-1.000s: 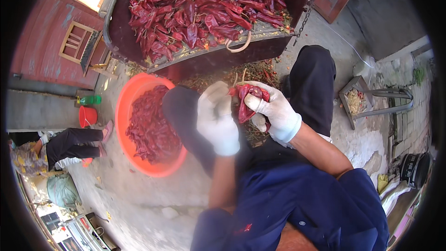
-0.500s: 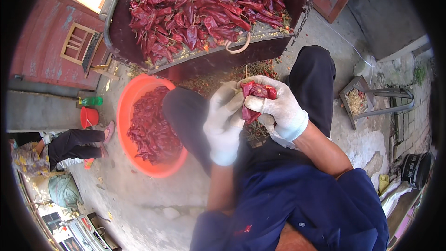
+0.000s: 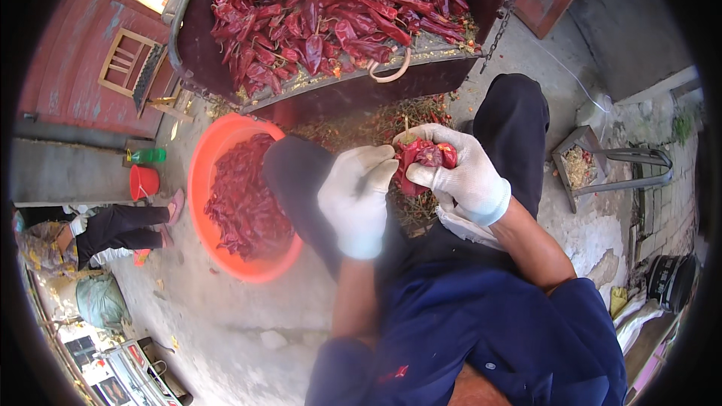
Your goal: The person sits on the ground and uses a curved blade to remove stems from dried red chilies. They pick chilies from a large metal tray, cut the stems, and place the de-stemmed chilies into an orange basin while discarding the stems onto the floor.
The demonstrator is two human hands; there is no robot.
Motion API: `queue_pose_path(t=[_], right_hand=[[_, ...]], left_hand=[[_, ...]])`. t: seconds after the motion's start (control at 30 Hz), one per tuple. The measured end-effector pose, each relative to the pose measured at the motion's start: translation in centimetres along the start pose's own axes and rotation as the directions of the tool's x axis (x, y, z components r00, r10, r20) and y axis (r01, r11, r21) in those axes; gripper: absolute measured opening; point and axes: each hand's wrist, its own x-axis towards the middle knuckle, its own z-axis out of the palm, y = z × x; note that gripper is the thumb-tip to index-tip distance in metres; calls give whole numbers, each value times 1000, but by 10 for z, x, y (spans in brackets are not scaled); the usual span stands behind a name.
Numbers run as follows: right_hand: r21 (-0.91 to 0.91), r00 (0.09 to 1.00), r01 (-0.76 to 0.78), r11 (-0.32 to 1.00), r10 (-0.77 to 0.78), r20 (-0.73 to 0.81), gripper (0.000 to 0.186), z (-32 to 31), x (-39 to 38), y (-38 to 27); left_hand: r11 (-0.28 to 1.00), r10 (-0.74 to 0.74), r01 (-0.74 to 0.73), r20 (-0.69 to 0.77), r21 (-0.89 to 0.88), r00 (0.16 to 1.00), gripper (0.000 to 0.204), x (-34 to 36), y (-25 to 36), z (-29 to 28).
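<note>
Both my hands wear white gloves. My right hand (image 3: pixel 468 173) is closed around a bunch of dried red chillies (image 3: pixel 423 159) above my lap. The fingers of my left hand (image 3: pixel 355 194) pinch the left end of that bunch. A dark cart bed (image 3: pixel 331 86) heaped with dried red chillies (image 3: pixel 331 7) stands just beyond my knees. An orange basin (image 3: pixel 201 180) with more red chillies in it sits on the ground at my left knee.
Stems and chilli scraps (image 3: pixel 391 116) litter the ground between my legs. Another person (image 3: pixel 90 229) sits at the far left near a small red bucket (image 3: pixel 143 182) and a green bottle (image 3: pixel 147 156). A metal scoop with seeds (image 3: pixel 579 165) lies on the right.
My hands have shifted slightly right and closer together; the left fingers now pinch the chilli bunch more tightly against the right hand.
</note>
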Motion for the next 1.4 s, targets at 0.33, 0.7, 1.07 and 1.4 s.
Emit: queue_pose_path(t=[0.33,0.7,1.07,1.4], right_hand=[[90,997,-61,994,65,-49,35,8,1,0],[-512,981,130,849,-185,-56,30,-10,0,6],[-768,873,449,456,-408,268,28,-5,6,-5],[18,944,-251,968,241,226,23,-19,5,-21]], left_hand=[[949,-175,167,-5,-268,985,13,-9,3,11],[962,-109,121,60,-244,992,41,21,-13,-14],[863,-296,324,130,-388,946,23,8,1,7],[832,-172,253,203,-493,964,38,13,0,14]])
